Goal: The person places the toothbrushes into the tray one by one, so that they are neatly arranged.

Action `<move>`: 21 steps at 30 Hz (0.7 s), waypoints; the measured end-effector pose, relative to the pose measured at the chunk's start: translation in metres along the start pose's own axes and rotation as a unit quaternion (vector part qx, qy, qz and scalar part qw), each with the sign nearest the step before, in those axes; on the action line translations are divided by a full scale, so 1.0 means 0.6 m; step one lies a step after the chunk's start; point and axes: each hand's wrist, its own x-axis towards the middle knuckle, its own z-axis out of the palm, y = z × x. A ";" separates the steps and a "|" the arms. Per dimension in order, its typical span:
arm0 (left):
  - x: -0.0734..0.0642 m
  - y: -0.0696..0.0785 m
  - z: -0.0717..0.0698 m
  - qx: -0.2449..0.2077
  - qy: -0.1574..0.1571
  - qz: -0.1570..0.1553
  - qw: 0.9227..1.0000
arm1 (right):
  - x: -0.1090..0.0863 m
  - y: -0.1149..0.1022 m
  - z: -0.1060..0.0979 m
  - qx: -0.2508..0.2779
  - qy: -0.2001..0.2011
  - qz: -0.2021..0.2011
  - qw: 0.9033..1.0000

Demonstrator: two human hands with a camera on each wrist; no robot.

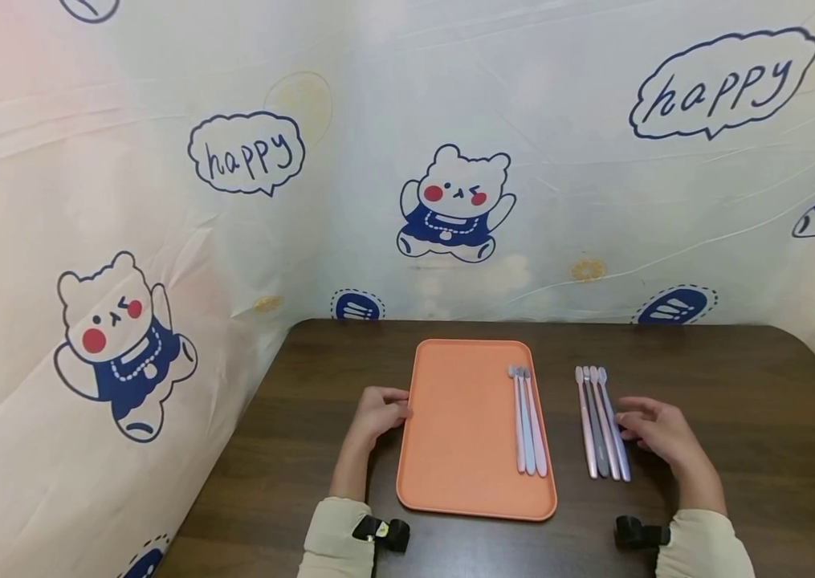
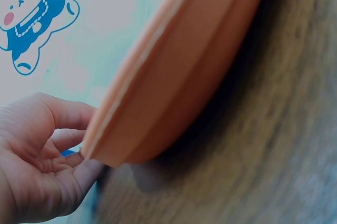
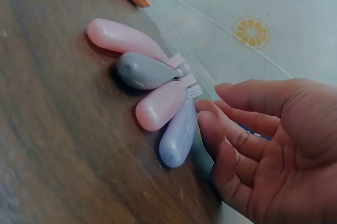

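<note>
Orange tray (image 1: 461, 425): left edge pinched by left hand (image 1: 378, 414). Right of tray, four toothbrushes (image 1: 605, 425) lie beside the relaxed right hand (image 1: 660, 432): pink, grey, pink, lilac.

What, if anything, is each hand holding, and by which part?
The left hand grips the orange tray by its left-side rim. The right hand holds nothing; its fingers are beside the purple toothbrush.

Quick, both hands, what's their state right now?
Left hand: closed, pinching the orange tray at its left rim.
Right hand: open, holding nothing, beside the purple toothbrush; contact unclear.
</note>
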 end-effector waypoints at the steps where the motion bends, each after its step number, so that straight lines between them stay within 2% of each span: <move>1: 0.000 0.000 0.000 -0.001 0.000 -0.001 1.000 | 0.000 0.001 0.000 -0.001 0.001 0.001 1.000; 10: -0.002 -0.001 0.000 -0.001 0.001 -0.011 1.000 | 0.005 0.007 -0.002 0.005 0.001 0.024 1.000; 15: -0.002 0.000 0.000 -0.002 -0.002 -0.007 1.000 | 0.004 0.003 -0.002 -0.010 0.009 0.046 0.999; 21: -0.002 0.001 0.000 -0.001 -0.003 -0.009 1.000 | 0.007 0.003 0.002 0.001 0.019 0.064 0.998</move>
